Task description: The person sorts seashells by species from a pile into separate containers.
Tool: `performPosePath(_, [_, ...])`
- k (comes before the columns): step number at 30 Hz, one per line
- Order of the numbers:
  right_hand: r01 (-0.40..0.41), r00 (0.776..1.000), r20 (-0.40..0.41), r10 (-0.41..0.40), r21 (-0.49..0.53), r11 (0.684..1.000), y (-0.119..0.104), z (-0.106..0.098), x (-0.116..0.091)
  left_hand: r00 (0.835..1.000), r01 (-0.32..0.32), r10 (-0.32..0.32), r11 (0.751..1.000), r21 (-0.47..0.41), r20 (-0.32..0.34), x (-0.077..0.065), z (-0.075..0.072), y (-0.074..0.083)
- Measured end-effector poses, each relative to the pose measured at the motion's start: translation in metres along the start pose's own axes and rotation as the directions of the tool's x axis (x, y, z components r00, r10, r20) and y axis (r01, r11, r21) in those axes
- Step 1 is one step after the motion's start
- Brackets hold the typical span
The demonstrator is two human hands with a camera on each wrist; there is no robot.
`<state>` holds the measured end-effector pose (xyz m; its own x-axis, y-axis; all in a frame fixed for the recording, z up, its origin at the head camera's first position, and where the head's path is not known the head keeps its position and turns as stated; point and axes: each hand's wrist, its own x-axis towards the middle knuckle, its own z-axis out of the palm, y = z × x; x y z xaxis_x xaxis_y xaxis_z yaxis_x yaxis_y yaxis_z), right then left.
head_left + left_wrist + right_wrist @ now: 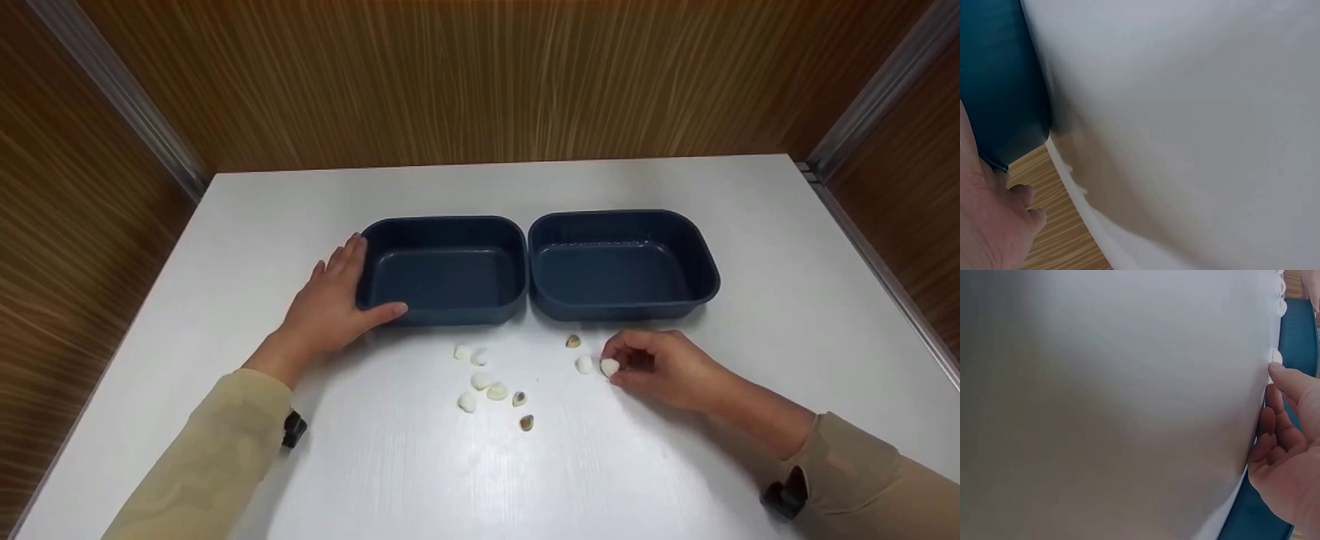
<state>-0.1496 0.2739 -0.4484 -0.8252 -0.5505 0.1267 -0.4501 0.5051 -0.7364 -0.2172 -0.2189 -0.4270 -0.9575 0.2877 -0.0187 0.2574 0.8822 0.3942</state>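
Observation:
My right hand (667, 369) pinches a small white seashell (610, 367) between thumb and fingertips, low over the white table. Right beside it lies another white shell (583, 364), with a small brown shell (573, 341) just behind. My left hand (330, 304) rests against the left end of the left dark blue bin (450, 316), its fingers along the side and its thumb lying over the front rim. In the left wrist view the same hand (996, 219) touches the bin's outer wall (1005, 84). Both bins look empty inside.
A second dark blue bin (622, 311) stands close against the first, on the right. Several white shells (481, 381) and two brown shells (526, 423) lie scattered in front of the bins. Wood-grain panels (480, 82) wall the table at the back and sides.

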Motion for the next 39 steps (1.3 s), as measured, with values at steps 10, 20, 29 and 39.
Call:
performPosePath(10, [0.077,0.997,-0.009,-0.077,-0.032,0.997,0.002,-0.001,0.001,1.000,-0.001,0.001,1.000,0.013,-0.005,-0.001,-0.001,0.001])
performPosePath(20, [0.121,0.993,0.004,-0.121,-0.010,0.993,-0.026,-0.008,0.012,1.000,-0.008,0.008,1.000,0.028,-0.004,0.000,-0.001,0.001])
performPosePath(29, [0.157,0.988,-0.004,-0.157,0.095,0.983,-0.076,-0.014,0.068,1.000,-0.011,0.011,0.999,0.052,-0.003,0.003,0.001,0.001])
performPosePath(39, [0.110,0.994,-0.011,-0.110,0.186,0.976,-0.100,0.001,0.149,1.000,-0.008,0.009,0.998,0.057,-0.016,0.007,0.003,0.004])
